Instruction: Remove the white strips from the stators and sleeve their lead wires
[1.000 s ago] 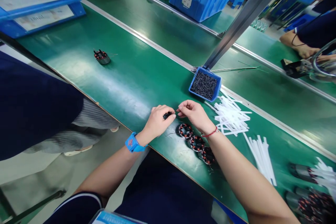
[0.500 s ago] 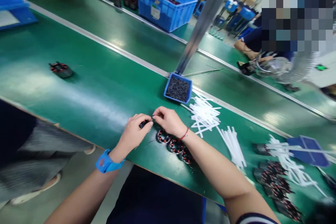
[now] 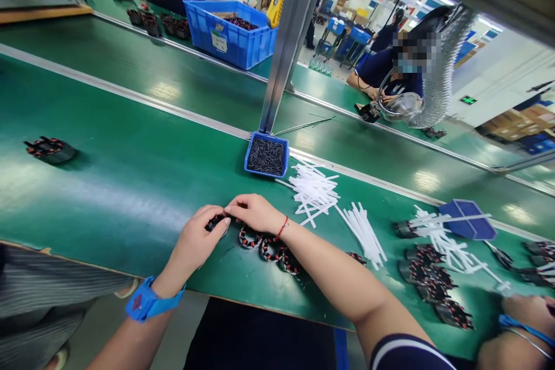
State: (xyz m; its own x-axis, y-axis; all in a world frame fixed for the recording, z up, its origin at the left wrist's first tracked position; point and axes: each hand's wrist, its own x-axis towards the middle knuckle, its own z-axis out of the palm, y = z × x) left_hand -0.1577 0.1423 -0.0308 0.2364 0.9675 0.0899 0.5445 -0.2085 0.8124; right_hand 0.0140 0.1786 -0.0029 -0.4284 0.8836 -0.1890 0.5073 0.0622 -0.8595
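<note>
My left hand (image 3: 197,238), below a blue wristband, is wrapped round a dark ring-shaped wound part (image 3: 215,222) near the table's front edge. The fingertips of my right hand (image 3: 251,211) are pinched together at that part's right side; whatever they hold is too small to make out. Several similar wound rings (image 3: 249,237) with red and black bits lie in a row under my right wrist. Beyond my hands stands a small blue bin (image 3: 266,154) of short black tubes, with a loose pile of white strips (image 3: 314,188) to its right.
A lone wound part (image 3: 51,150) sits at the left. More wound parts (image 3: 427,272) and a blue tray (image 3: 468,219) are at the right, near another person's hand (image 3: 529,315). A metal post (image 3: 281,46) rises behind the bin. Across the line stands a blue crate (image 3: 229,34).
The view has swung, so the table, bin and hands appear farther left. Both hands keep nearly the same pose at the ring part. Another person's hand has come into view at lower right.
</note>
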